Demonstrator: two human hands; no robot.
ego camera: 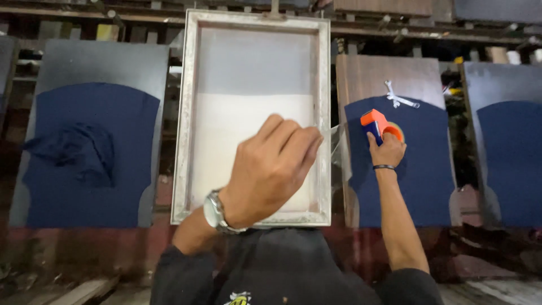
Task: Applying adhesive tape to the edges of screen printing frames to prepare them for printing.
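My left hand (270, 169), with a metal watch on the wrist, hovers over the lower right part of a white screen-printing frame (186, 118), fingers curled near a strip of clear tape (333, 134) at the frame's right edge. My right hand (385, 149) grips an orange and blue tape dispenser (374, 124) over the dark blue cloth (420, 164) on the board to the right. Whether the left fingers pinch the tape is hard to tell.
A board on the left carries dark blue cloth with a crumpled dark rag (79, 149) on it. A small metal wrench (400, 99) lies on the brown board (384, 76) to the right. Another blue-covered board (508, 158) stands at far right. Metal rails run along the back.
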